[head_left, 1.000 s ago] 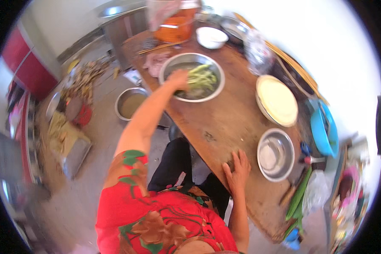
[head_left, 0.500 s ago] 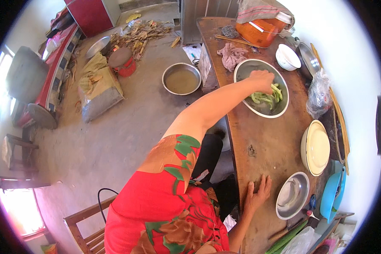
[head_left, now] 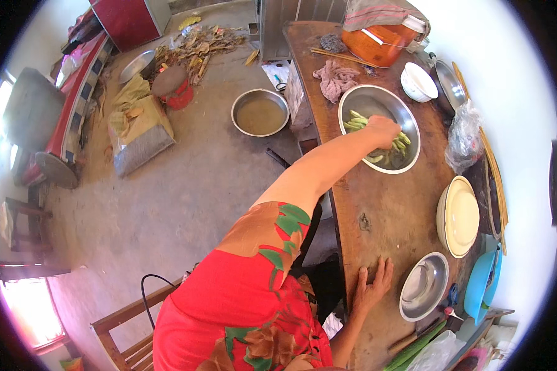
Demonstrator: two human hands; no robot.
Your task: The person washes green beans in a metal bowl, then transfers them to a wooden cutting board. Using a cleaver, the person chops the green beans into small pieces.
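My left hand [head_left: 384,131] is inside a large metal basin [head_left: 411,117] on the table, with its fingers curled down and closed among green vegetable strips [head_left: 355,122]. More strips lie on both sides of the hand, and the fingertips are hidden. My right hand [head_left: 372,285] lies palm down on the wooden table [head_left: 387,213] near its edge, fingers spread, holding nothing. Just right of it sits a smaller metal bowl [head_left: 422,289]. Beyond that is a cream enamel basin [head_left: 461,216].
Behind the basin are a pink cloth [head_left: 336,81], a white bowl [head_left: 419,82] and an orange bucket [head_left: 377,44]. A plastic bag [head_left: 464,137] and blue basin [head_left: 480,289] line the wall side. On the floor stands a metal basin of cloudy water [head_left: 260,117].
My left hand has moved slightly nearer and lower in the basin. Vegetable strips now show at the hand's far left as well as its right. My right hand stays on the table.
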